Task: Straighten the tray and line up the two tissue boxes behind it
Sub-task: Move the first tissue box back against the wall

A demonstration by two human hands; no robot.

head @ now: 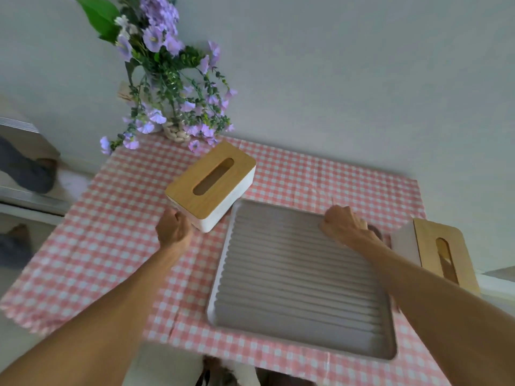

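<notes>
A grey ribbed tray (220, 274) with a white rim lies askew on the pink checked cloth, right of centre. One white tissue box with a wooden lid (192, 174) stands at an angle at the tray's far left corner, touching it. The other tissue box (426, 246) stands right of the tray, near the table's right edge, turned lengthwise. My left hand (173, 228) is curled into a loose fist at the near corner of the left box. My right hand (344, 224) grips the tray's far right rim, fingers curled over the edge.
A vase of purple flowers (175, 132) stands at the back left of the table, against the pale wall. The pink checked cloth (111, 218) covers the table. Off the left edge there is furniture with dark cloth on it (25, 168).
</notes>
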